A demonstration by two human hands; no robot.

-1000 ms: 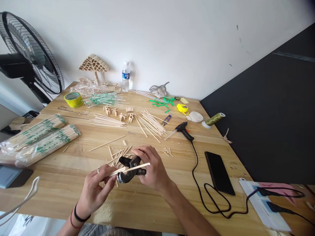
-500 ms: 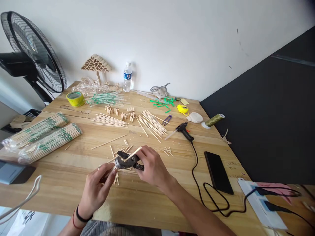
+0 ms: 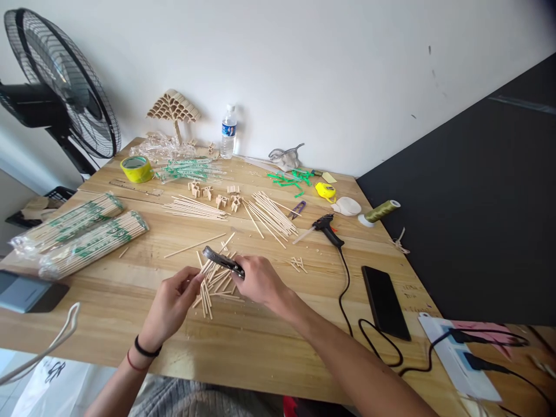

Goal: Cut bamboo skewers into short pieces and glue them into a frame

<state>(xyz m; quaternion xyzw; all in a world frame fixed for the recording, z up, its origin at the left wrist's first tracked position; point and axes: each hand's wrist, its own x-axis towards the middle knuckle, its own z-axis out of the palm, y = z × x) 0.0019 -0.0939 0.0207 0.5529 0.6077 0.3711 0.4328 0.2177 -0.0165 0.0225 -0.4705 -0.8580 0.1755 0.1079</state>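
Observation:
My right hand (image 3: 260, 281) is closed around the handles of dark pruning shears (image 3: 222, 259), whose curved head points left over the table. Beside it, my left hand (image 3: 176, 298) is pinched shut at the edge of a pile of cut wooden sticks (image 3: 215, 284). Thin stick ends show at its fingertips, just under the shears' head; how many it holds is hidden. The short pieces lie crisscrossed below both hands. A long loose stick (image 3: 195, 245) rests behind the pile.
Long sticks (image 3: 271, 217) and small stick assemblies (image 3: 221, 201) lie farther back. Packaged sticks (image 3: 93, 243) are at left. A glue gun (image 3: 328, 230), its cord and a phone (image 3: 386, 302) lie at right. A bottle (image 3: 228, 133) and stick-built tree (image 3: 174, 110) stand near the wall.
The shears have turned and moved slightly up; the stick that stood across their jaws no longer shows there. More of the cut pile is visible, and my hands are slightly farther apart.

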